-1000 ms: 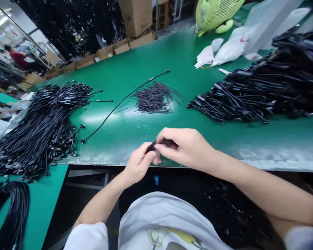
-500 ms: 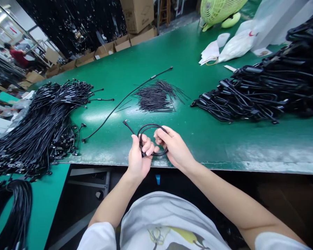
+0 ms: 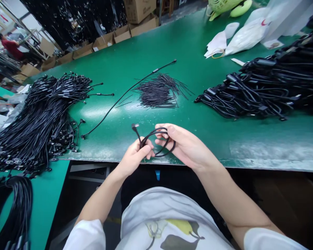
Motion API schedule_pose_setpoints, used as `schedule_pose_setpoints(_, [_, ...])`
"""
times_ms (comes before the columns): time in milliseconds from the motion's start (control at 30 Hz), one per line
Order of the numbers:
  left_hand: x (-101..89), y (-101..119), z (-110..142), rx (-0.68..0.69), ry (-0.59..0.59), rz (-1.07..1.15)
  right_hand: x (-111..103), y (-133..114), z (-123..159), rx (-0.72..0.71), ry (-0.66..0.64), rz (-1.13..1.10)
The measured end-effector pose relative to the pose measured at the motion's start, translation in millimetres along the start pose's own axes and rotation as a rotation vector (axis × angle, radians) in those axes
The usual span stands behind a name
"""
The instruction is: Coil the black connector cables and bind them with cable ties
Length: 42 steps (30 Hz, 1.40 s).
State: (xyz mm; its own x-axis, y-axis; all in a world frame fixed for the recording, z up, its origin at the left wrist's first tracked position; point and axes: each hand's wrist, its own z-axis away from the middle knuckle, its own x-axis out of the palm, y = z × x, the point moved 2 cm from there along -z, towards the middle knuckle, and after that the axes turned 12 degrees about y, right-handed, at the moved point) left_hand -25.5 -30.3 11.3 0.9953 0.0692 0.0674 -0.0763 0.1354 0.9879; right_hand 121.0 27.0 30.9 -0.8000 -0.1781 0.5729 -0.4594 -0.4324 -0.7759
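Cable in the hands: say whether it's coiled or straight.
Coiled: the cable makes loops between the left hand and right hand, one end sticking out.

No words, brands or numbers can be read. The carton (image 3: 138,13) beyond the surface (image 3: 190,45) carries dark print, too small and blurred to make out. The white bag (image 3: 245,39) at the upper right shows a small red mark, also illegible.

Fan (image 3: 220,5) cut off above; cable coil (image 3: 152,132) partly hidden.
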Motion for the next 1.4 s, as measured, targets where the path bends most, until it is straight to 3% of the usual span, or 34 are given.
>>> schedule_pose_setpoints(167, [8.8,-7,4,-0.049,0.017,0.195,-6,5,-9,-0.31,0.068,0.211])
schedule_pose_setpoints(267, [13.7,-8,7,-0.021,0.01,0.157,-3,9,-8,-0.567,0.058,0.434])
schedule_pose_setpoints(300, [14.4,-8,7,-0.02,0.0,0.114,-1,10,-7,-0.59,0.061,0.448])
schedule_pose_setpoints(367, [15.3,-8,7,-0.022,-0.022,0.003,4,13,-5,-0.474,0.074,0.352])
schedule_pose_setpoints(467, [17.0,-10,6,-0.003,-0.054,-0.144,14,19,0,-0.171,0.071,0.151])
schedule_pose_setpoints(533, [18.3,-12,7,0.004,-0.115,-0.222,20,23,3,-0.066,0.043,0.111])
schedule_pose_setpoints(700, [15.7,-16,12,0.013,-0.253,-0.332,16,23,-3,-0.195,0.033,0.082])
schedule_pose_setpoints(867, [17.1,-11,10,-0.007,-0.255,-0.062,16,12,-6,-0.279,0.033,0.198])
schedule_pose_setpoints(967, [26.7,-12,13,-0.224,-0.309,0.21,19,8,-9,-0.233,-0.016,0.174])
schedule_pose_setpoints(1067, [35.3,-14,16,-0.442,-0.274,0.441,19,8,-17,-0.085,-0.084,0.064])
schedule_pose_setpoints(1200, [38.0,-15,16,-0.509,-0.23,0.53,15,7,-26,0.084,-0.106,-0.029])
schedule_pose_setpoints(1400, [45.2,-13,12,-0.526,-0.257,0.578,14,2,-24,0.023,-0.162,0.009])
